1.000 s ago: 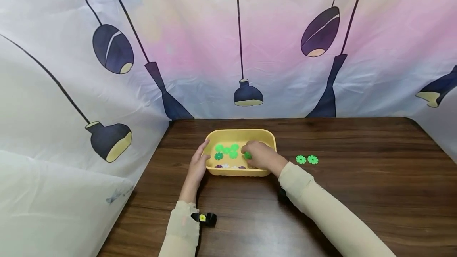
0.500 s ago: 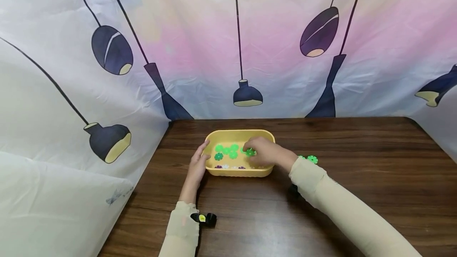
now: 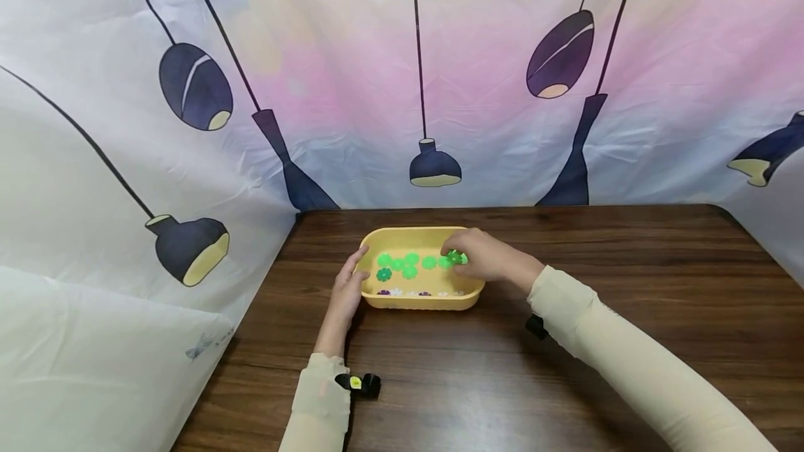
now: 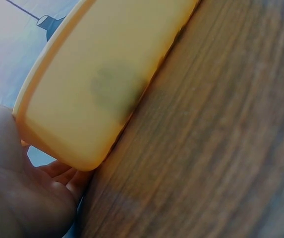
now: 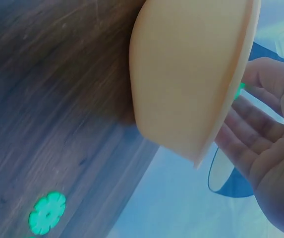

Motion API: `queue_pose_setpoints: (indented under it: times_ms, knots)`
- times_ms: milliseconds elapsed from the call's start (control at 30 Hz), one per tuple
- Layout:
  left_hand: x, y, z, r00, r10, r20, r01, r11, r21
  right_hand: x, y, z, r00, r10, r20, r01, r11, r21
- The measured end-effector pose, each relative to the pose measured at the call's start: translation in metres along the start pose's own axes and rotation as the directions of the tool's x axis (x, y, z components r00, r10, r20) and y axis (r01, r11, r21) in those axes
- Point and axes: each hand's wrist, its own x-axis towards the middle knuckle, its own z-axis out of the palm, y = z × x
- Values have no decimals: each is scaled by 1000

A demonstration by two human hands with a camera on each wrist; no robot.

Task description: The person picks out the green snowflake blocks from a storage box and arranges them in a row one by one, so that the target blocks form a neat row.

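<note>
A shallow yellow plastic basin (image 3: 422, 303) stands on the table. My left hand (image 3: 347, 291) grips its left end, the thumb at the rim and the fingers round the outside, as the left wrist view shows. My right hand (image 3: 486, 257) reaches over the right end and pinches a green notched plastic disc (image 3: 453, 257) between thumb and fingers; in the right wrist view the wall mostly hides it. Several light green discs (image 3: 410, 271) lie on the basin floor, with a darker green disc (image 3: 384, 274) at the left. Purple discs (image 3: 425, 294) and white discs (image 3: 396, 292) lie along the near wall.
A loose green disc (image 5: 47, 213) lies on the wooden table (image 3: 440, 375) right of the basin, hidden behind the right forearm in the head view. A printed cloth with painted lamps (image 3: 435, 168) hangs behind the table and along its left side.
My right hand has moved to the right inside the basin, with a green disc in its fingers. More light green discs show where it was. The left hand stays at the basin's left end.
</note>
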Motion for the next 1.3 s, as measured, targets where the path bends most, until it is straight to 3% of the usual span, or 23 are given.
queue_pose_setpoints:
  times_ms: [167, 433, 700, 1300]
  knots:
    - [1, 0, 0, 1000, 0, -3, 0, 1000, -2, -6, 0, -6, 1000, 16, 0, -16, 1000, -16]
    - [-2, 0, -1, 1000, -7, -5, 7, 1000, -2, -12, -2, -11, 1000, -26, 2, 26, 999, -18]
    - [-2, 3, -1, 1000, -21, -9, 21, 1000, -11, -25, 10, -15, 998, -51, -32, 51, 999, -16]
    - [-1, 5, -1, 999, -30, 12, 31, 999, -10, -52, 42, -33, 998, 58, -34, -59, 998, -10]
